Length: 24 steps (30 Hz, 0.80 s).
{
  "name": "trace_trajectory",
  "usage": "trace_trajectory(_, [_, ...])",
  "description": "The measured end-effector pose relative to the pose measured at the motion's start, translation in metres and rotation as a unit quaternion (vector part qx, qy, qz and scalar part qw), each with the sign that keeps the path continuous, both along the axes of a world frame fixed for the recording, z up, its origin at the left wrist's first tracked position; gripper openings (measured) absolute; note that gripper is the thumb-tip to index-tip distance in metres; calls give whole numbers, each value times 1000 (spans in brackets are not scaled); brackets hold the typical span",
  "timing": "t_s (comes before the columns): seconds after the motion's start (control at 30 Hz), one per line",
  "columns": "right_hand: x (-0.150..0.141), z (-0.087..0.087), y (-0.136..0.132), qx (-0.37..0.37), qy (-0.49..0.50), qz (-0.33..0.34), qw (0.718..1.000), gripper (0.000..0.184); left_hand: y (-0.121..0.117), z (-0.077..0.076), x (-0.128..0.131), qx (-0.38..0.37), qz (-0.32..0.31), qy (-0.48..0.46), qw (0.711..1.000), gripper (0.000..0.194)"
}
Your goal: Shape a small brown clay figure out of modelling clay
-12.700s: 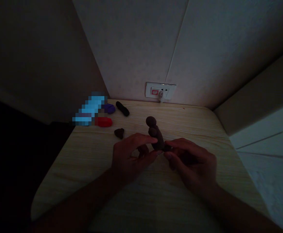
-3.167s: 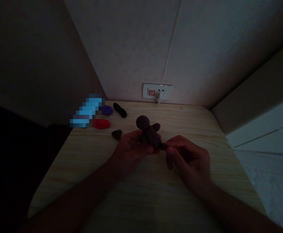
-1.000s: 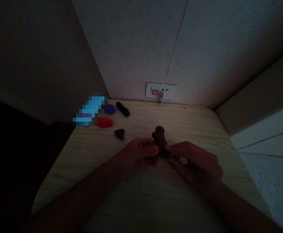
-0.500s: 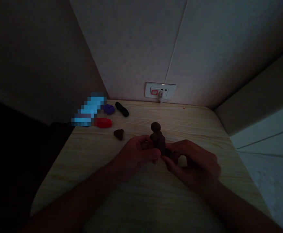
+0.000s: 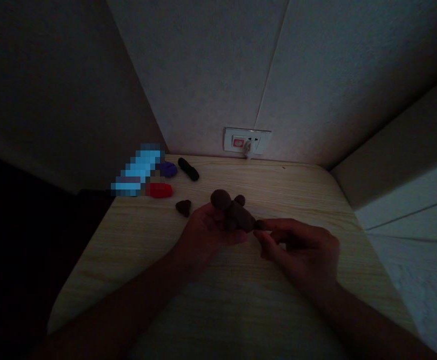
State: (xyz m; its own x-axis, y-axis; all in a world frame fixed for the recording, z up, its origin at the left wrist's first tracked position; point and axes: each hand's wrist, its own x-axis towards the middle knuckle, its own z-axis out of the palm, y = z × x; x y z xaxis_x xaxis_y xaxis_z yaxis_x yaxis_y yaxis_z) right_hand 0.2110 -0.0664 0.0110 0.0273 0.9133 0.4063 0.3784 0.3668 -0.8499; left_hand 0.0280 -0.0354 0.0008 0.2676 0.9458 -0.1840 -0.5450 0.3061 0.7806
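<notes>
A brown modelling clay figure [image 5: 241, 216], with a round head and a stubby limb, lies tilted across my left hand [image 5: 207, 237], its head toward the left. My left fingers and thumb are closed around its body. At the figure's lower right end, my right hand [image 5: 303, 250] pinches a small dark lump of clay [image 5: 259, 225] between thumb and fingertips. This lump touches the body; whether it is joined cannot be seen in the dim light. Left of my left hand, a small brown clay piece [image 5: 183, 207] rests on the wooden tabletop [image 5: 222, 305].
Farther back on the left lie a red clay piece [image 5: 161, 190], a purple clay piece [image 5: 169, 169] and a black clay roll [image 5: 188, 169]. A blurred blue patch [image 5: 138, 170] covers something beside them. On the back wall is a socket plate [image 5: 247, 139] with a plug.
The clay figure has tipped from nearly upright to lying leftward, its head now above my left fingers. My right fingers have shifted to its lower end.
</notes>
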Motion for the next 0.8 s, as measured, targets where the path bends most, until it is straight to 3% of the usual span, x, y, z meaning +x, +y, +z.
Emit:
trace_trajectory(0.53, [0, 5, 1, 56, -33, 3, 998, 10, 0, 0, -3, 1, -30, 24, 999, 40])
trace_trajectory(0.8, [1, -3, -1, 23, 11, 48, 999, 19, -1, 3, -1, 8, -32, -15, 999, 36])
